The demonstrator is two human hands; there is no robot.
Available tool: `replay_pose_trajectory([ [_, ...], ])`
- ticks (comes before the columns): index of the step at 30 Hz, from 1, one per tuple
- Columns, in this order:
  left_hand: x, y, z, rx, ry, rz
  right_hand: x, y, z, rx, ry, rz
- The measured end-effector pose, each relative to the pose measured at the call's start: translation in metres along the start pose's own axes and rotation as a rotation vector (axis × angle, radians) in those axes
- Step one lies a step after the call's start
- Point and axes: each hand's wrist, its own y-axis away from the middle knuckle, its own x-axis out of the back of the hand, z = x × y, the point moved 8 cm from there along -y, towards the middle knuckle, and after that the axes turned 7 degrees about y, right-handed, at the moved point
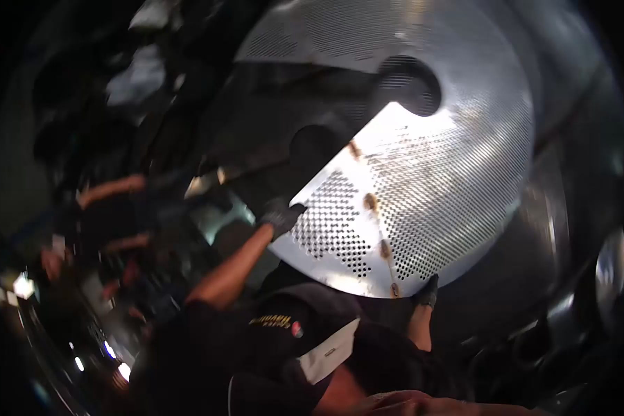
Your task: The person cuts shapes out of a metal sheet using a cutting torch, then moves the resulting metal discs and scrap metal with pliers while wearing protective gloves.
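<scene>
A large perforated metal disc (pixel 451 187) fills the middle and upper right. It has a round opening near its centre, a dark wedge-shaped gap on its left side, and a seam with several rust-brown spots. My left hand (pixel 282 216), in a dark glove, grips the disc's lower left corner beside the larger holes. At the bottom rim, my right hand (pixel 428 291), also gloved, is closed against the edge. The fingers of both hands are partly hidden in shadow.
Dark curved metal (pixel 534 229) surrounds the disc on the right. At left, blurred bare arms (pixel 114 188) belong to what looks like another person, among bright spots of light. A pale rectangular piece (pixel 331 352) lies against my dark shirt (pixel 270 340). Bare skin shows along the bottom edge.
</scene>
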Motion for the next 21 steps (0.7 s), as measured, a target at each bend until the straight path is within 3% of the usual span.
replay_pose_trajectory([
  [1,0.012,0.025,-0.04,0.046,0.009,-0.043,0.016,0.035,0.052,-0.018,0.047,-0.015],
  [3,-0.001,0.002,-0.075,-0.144,-0.035,0.176,0.009,0.03,0.064,0.058,-0.054,-0.122],
  [4,-0.01,0.006,-0.081,-0.166,0.143,0.13,0.016,0.029,0.067,0.085,0.06,-0.135],
  [5,-0.019,0.007,-0.072,-0.193,0.33,0.09,0.018,0.028,0.062,0.096,0.128,-0.046],
  [7,-0.054,-0.006,-0.065,-0.093,0.335,0.017,0.02,0.024,0.053,0.118,0.226,0.173],
  [9,-0.085,-0.029,-0.085,-0.16,0.179,0.146,0.043,-0.005,0.055,0.114,0.18,0.346],
  [11,-0.088,-0.026,-0.092,-0.193,0.067,0.205,0.037,-0.004,0.027,0.211,0.285,0.264],
  [14,-0.076,-0.017,-0.091,-0.22,0.246,0.085,0.024,0.036,0.016,0.369,0.351,0.283],
  [17,-0.082,-0.031,-0.096,-0.222,0.252,0.037,0.051,0.016,0.008,0.576,0.471,0.237],
  [18,-0.087,-0.037,-0.091,-0.238,0.23,0.034,0.079,-0.016,-0.005,0.66,0.572,0.181],
  [19,-0.092,-0.041,-0.091,-0.252,0.233,0.04,0.068,-0.008,-0.009,0.772,0.896,0.236],
  [21,-0.087,-0.044,-0.092,-0.347,0.199,0.192,0.042,0.015,-0.013,1.015,1.551,0.508],
])
